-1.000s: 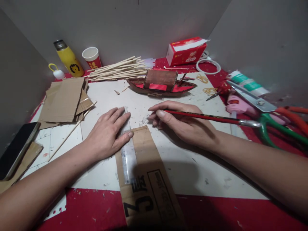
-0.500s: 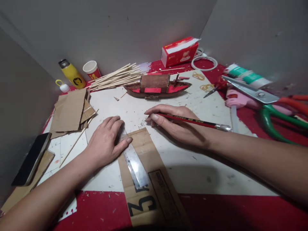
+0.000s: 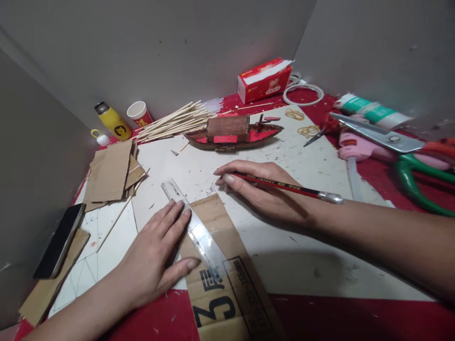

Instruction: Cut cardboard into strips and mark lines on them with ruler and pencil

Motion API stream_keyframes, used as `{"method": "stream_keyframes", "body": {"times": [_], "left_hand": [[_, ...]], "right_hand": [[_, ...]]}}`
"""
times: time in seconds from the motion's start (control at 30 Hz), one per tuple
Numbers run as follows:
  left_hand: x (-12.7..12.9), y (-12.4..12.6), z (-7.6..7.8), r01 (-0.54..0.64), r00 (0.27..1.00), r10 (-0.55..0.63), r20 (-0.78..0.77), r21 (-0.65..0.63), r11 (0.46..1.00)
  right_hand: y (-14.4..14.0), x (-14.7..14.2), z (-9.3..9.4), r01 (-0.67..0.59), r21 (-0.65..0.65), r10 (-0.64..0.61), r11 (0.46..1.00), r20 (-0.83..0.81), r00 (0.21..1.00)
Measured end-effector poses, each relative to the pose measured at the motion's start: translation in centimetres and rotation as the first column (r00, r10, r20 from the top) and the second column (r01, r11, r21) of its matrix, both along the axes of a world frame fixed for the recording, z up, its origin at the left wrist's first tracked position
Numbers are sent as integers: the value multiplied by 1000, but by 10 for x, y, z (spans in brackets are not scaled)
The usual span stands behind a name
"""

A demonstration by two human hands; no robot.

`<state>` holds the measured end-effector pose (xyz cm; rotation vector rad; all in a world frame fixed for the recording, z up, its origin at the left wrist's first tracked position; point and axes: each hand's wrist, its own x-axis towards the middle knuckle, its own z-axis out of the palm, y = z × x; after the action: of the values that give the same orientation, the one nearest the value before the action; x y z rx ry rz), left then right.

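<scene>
A clear plastic ruler lies slantwise over a strip of brown cardboard printed with black characters. My left hand rests its fingertips on the ruler's left edge, fingers stretched out, with the thumb spread apart over the cardboard. My right hand grips a red and black pencil, its silver end pointing right over the wrist. The pencil's writing tip is hidden behind the fingers. Beyond both hands stands a brown model boat with a curved roof and red inside.
Cut cardboard pieces, a thin stick and a phone lie left. Wooden sticks, a paper cup, a yellow bottle and a tissue pack are behind. Green-handled scissors and a pink glue gun lie right.
My left hand has shifted toward me along the ruler, uncovering its far end. The ruler's near end has swung slightly right. My right hand keeps the pencil in nearly the same place.
</scene>
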<state>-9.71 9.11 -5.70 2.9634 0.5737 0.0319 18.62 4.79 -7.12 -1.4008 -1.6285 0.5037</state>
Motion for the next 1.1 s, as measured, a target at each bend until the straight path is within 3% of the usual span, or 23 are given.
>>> {"method": "stream_keyframes", "body": {"times": [0.23,0.8,1.1], "left_hand": [[-4,-15,-5,20,999,-21,-43,-17,1000],[2,-9,-7,121,991,-123,-55,-28,992],[1,-9,-11,100,993,-101,-68,-23,995]], "right_hand": [[0,0,-2,1,17,-2,1000,13,1000],[0,3,-2,-29,19,29,999,29,999],[0,5,-3,-39,25,38,999,52,998]]}}
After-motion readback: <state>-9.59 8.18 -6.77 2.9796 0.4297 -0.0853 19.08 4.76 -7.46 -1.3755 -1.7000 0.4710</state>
